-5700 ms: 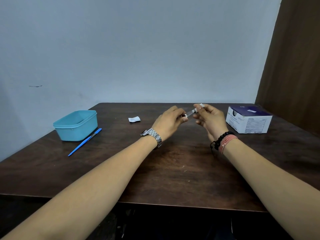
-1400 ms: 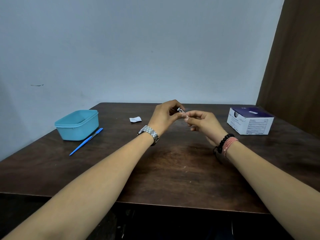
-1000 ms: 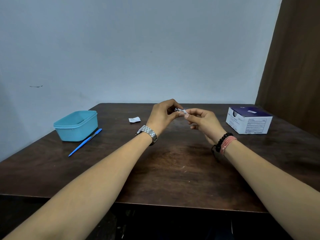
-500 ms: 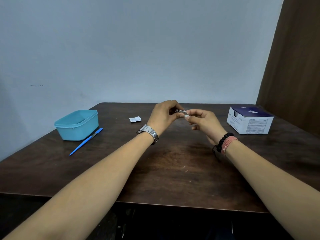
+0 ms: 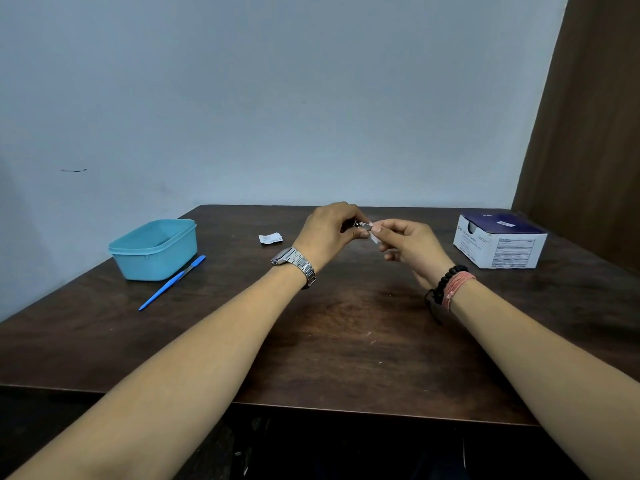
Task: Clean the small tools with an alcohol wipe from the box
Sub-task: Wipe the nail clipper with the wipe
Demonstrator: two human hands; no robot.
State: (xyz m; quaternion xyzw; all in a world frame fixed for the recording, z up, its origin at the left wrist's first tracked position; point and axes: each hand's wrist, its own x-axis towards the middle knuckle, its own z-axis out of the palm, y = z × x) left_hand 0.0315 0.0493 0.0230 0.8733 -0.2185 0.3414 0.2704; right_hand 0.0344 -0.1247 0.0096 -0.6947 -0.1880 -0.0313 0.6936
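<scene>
Above the middle of the dark wooden table (image 5: 346, 341), my left hand (image 5: 325, 233) pinches a small metal nail clipper (image 5: 360, 226) by one end. My right hand (image 5: 408, 247) pinches a white alcohol wipe (image 5: 374, 233) against the clipper's other end. Most of the wipe is hidden by my fingers. The white and dark blue wipe box (image 5: 498, 242) stands at the right. A blue-handled nail file (image 5: 173, 282) lies at the left.
A turquoise plastic tub (image 5: 154, 249) sits at the left, right behind the file. A torn white wipe wrapper (image 5: 270, 238) lies at the back middle. The wall runs behind the table, and a brown panel stands at the right.
Over the last seconds my left hand turned the clipper and re-gripped it. My right hand slid the wipe along the clipper. Both hands stay at the same spot above the table.
</scene>
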